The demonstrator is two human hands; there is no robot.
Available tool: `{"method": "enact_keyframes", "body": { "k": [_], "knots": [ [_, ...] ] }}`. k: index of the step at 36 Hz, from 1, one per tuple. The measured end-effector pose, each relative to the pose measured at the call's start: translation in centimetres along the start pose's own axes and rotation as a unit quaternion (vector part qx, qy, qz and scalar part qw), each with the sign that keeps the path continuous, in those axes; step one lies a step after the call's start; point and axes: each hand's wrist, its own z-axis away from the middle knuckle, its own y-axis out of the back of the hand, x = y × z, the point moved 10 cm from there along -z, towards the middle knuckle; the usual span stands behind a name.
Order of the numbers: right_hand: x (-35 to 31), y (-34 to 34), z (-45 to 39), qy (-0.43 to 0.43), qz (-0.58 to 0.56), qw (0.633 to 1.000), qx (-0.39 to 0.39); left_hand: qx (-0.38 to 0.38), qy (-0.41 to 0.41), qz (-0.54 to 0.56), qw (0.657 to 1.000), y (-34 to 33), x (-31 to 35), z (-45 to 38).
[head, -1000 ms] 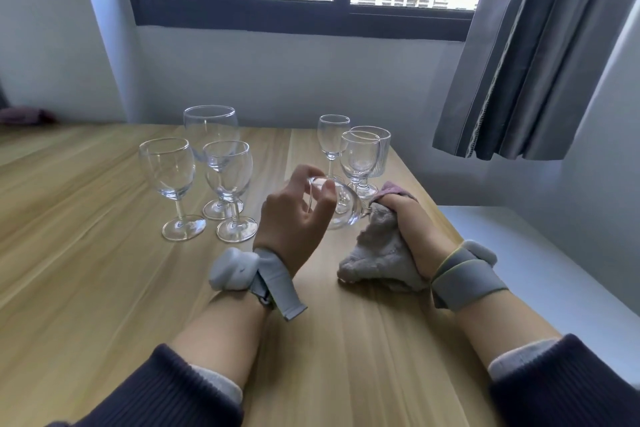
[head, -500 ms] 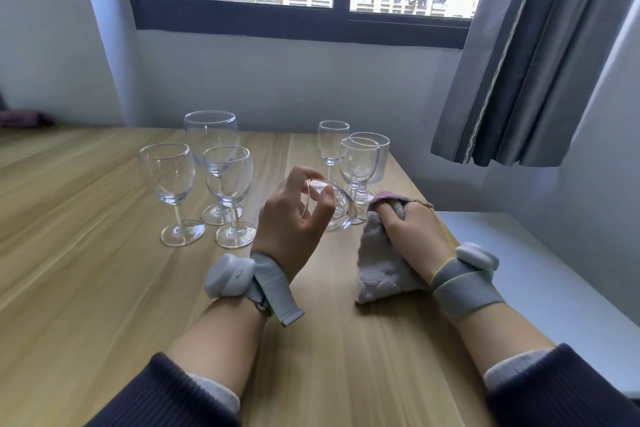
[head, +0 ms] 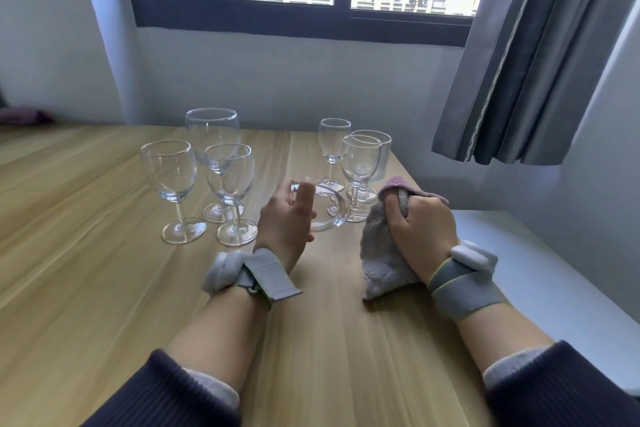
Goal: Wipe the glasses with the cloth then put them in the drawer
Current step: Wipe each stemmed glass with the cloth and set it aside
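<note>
On the wooden desk [head: 104,270] I count three stemmed glasses standing at the left [head: 221,177] and three more at the far right [head: 360,166], so I judge I am mid-wipe on one glass with the drawer step not yet begun and no drawer in view. My right hand [head: 420,229] is clenched round the bunched cloth [head: 379,253], just beside the tipped glass [head: 327,210] that my left hand [head: 289,218] holds just above the desk. That glass lies roughly on its side, long axis crosswise, though which end faces the cloth I cannot tell, and next I would press the cloth against it while turning it.
</note>
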Motion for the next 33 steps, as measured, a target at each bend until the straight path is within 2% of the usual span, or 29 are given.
{"method": "enact_keyframes", "body": {
  "k": [2,7,12,16,21,24,27,33],
  "knots": [
    [0.2,0.1,0.0,-0.004,0.010,1.000,0.000,0.001,-0.005,-0.008,1.000,0.0,0.2,0.2],
    [0.6,-1.4,-0.2,-0.023,0.019,0.996,-0.089,0.021,-0.103,-0.085,0.991,0.2,2.1,0.6],
    [1.3,-1.5,-0.4,-0.083,-0.092,0.987,-0.107,0.037,-0.153,-0.085,0.984,0.6,3.4,1.3],
    [2.5,-2.4,0.5,-0.211,-0.203,0.941,-0.168,0.029,-0.214,-0.086,0.973,0.1,5.0,2.4],
    [2.8,-3.9,1.3,-0.237,-0.219,0.911,-0.255,0.008,-0.268,-0.108,0.957,-0.4,6.0,3.1],
    [3.3,-4.5,1.6,-0.268,-0.241,0.893,-0.269,0.004,-0.272,-0.112,0.956,-0.4,6.1,3.1],
    [3.1,-4.3,1.5,-0.234,-0.209,0.912,-0.263,0.002,-0.258,-0.121,0.959,-0.6,5.7,2.8],
    [3.3,-4.2,1.1,-0.176,-0.122,0.965,-0.149,0.000,-0.160,-0.103,0.982,-0.6,3.1,1.3]
  ]
}}
